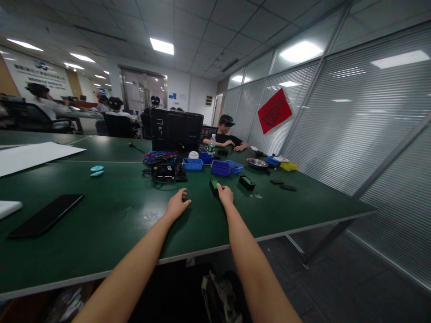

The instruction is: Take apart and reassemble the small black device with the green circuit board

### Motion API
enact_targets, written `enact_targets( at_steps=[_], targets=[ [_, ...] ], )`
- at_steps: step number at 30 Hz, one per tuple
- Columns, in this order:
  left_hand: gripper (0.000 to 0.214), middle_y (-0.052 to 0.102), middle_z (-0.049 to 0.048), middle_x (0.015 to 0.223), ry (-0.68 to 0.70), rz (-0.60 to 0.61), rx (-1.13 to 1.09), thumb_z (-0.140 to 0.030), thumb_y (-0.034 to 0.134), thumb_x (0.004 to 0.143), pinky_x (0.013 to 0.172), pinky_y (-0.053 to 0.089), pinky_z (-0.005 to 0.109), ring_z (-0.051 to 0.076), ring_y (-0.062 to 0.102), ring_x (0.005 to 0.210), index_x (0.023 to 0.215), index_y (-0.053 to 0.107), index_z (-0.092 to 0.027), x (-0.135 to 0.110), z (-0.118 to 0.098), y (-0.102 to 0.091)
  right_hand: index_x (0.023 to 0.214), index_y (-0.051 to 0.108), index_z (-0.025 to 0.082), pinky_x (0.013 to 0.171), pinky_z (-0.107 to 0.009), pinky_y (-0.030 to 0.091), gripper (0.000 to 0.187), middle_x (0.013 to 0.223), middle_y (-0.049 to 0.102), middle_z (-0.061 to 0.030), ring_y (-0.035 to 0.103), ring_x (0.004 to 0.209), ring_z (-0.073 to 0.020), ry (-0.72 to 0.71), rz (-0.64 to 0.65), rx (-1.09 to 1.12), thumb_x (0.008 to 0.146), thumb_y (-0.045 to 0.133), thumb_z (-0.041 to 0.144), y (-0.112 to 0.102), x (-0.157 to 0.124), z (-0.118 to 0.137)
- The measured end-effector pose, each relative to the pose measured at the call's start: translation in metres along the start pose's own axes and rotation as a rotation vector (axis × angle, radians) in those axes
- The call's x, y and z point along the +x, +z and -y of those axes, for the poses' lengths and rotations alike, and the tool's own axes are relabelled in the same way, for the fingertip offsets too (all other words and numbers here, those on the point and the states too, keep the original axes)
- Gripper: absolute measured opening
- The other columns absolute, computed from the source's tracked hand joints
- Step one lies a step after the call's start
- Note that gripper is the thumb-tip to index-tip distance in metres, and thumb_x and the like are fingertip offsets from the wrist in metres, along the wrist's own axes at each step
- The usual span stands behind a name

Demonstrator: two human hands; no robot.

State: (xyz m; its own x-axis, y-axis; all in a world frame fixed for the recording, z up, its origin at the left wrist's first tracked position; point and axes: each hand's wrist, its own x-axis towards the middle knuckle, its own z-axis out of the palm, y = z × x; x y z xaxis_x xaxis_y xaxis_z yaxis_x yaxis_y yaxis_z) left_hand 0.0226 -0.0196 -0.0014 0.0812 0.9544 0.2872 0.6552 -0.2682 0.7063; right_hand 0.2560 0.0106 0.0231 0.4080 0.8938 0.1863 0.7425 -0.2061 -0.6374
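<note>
My right hand (226, 195) grips the near right side of a small black box (213, 184) with a green inside, perhaps a circuit board. The box rests on the green table (141, 211) or just over it; which one I cannot tell. To its right lies a similar black box (247, 182), also green inside, touched by neither hand. My left hand (178, 205) is apart from the boxes, low over the table, with its fingers spread and slightly curled and nothing in them. Small loose bits (258, 196) lie on the table right of my right hand.
Beyond my hands stand blue bins (193, 164), a monitor (176, 130), a bottle (211, 144) and a black device with cables (163, 172). A metal bowl (257, 163) is at the right. Leftward lie a black panel (47, 215) and a light-blue object (97, 170). A person sits opposite.
</note>
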Motion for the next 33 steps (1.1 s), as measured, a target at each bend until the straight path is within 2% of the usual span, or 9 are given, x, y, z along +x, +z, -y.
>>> enact_targets(
  at_steps=[5, 8, 13, 15, 19, 22, 29, 33],
  targets=[
    [0.051, 0.060, 0.0031, 0.107, -0.013, 0.026, 0.008, -0.030, 0.058, 0.070, 0.082, 0.043, 0.027, 0.016, 0.057, 0.094, 0.118, 0.044, -0.022, -0.002, -0.005, -0.003, 0.096, 0.065, 0.014, 0.075, -0.038, 0.040, 0.045, 0.095, 0.061, -0.0172, 0.053, 0.094, -0.0288, -0.022, -0.035, -0.081, 0.081, 0.037, 0.046, 0.005, -0.002, 0.001],
    [0.050, 0.060, 0.0029, 0.106, -0.027, 0.034, 0.013, -0.029, 0.058, 0.070, 0.083, 0.043, 0.027, 0.016, 0.057, 0.093, 0.118, 0.044, -0.022, -0.002, -0.008, -0.005, 0.098, 0.064, 0.017, 0.075, -0.038, 0.040, 0.039, 0.095, 0.062, -0.0151, 0.053, 0.093, -0.0275, -0.024, -0.020, -0.055, 0.079, 0.039, 0.041, 0.007, -0.002, 0.002],
    [0.055, 0.061, 0.0026, 0.104, -0.020, 0.011, 0.014, -0.028, 0.058, 0.070, 0.080, 0.043, 0.026, 0.014, 0.058, 0.090, 0.122, 0.039, -0.022, -0.002, -0.007, -0.004, 0.101, 0.063, 0.021, 0.077, -0.032, 0.040, 0.034, 0.097, 0.063, -0.0090, 0.054, 0.093, -0.0228, -0.112, 0.040, 0.008, 0.078, 0.041, 0.033, 0.009, -0.004, 0.005],
    [0.057, 0.061, 0.0025, 0.103, -0.012, 0.005, 0.019, -0.028, 0.058, 0.070, 0.078, 0.044, 0.026, 0.014, 0.058, 0.089, 0.123, 0.038, -0.022, -0.001, -0.006, -0.003, 0.098, 0.064, 0.020, 0.078, -0.033, 0.040, 0.036, 0.096, 0.063, -0.0105, 0.054, 0.094, -0.0241, -0.118, 0.072, -0.008, 0.080, 0.038, 0.036, 0.009, -0.007, 0.009],
    [0.056, 0.061, 0.0027, 0.103, -0.008, 0.005, 0.024, -0.029, 0.058, 0.070, 0.077, 0.044, 0.025, 0.014, 0.058, 0.087, 0.122, 0.038, -0.022, -0.001, -0.006, -0.002, 0.097, 0.063, 0.013, 0.078, -0.042, 0.038, 0.047, 0.098, 0.060, -0.0189, 0.051, 0.097, -0.0317, -0.087, 0.096, -0.096, 0.081, 0.036, 0.048, 0.009, -0.013, 0.017],
    [0.055, 0.061, 0.0026, 0.103, -0.005, 0.003, 0.023, -0.029, 0.058, 0.070, 0.076, 0.044, 0.025, 0.014, 0.058, 0.086, 0.122, 0.039, -0.022, -0.001, -0.006, -0.003, 0.101, 0.061, 0.014, 0.078, -0.041, 0.038, 0.042, 0.099, 0.060, -0.0180, 0.051, 0.097, -0.0318, -0.090, 0.100, -0.101, 0.081, 0.038, 0.043, 0.010, -0.017, 0.022],
    [0.055, 0.061, 0.0021, 0.102, -0.019, 0.009, 0.019, -0.029, 0.057, 0.070, 0.078, 0.044, 0.026, 0.014, 0.058, 0.086, 0.122, 0.038, -0.023, -0.001, -0.007, -0.003, 0.112, 0.054, 0.020, 0.082, -0.028, 0.039, 0.036, 0.105, 0.059, -0.0082, 0.053, 0.094, -0.0200, -0.317, 0.069, -0.001, 0.078, 0.045, 0.029, 0.020, -0.031, 0.031],
    [0.055, 0.061, 0.0019, 0.103, -0.037, 0.016, 0.013, -0.029, 0.057, 0.071, 0.079, 0.044, 0.026, 0.015, 0.058, 0.088, 0.122, 0.039, -0.023, -0.002, -0.009, -0.004, 0.115, 0.050, 0.022, 0.086, -0.031, 0.036, 0.043, 0.110, 0.054, -0.0079, 0.049, 0.100, -0.0203, -0.392, 0.075, -0.063, 0.072, 0.053, 0.025, 0.025, -0.041, 0.036]
  ],
)
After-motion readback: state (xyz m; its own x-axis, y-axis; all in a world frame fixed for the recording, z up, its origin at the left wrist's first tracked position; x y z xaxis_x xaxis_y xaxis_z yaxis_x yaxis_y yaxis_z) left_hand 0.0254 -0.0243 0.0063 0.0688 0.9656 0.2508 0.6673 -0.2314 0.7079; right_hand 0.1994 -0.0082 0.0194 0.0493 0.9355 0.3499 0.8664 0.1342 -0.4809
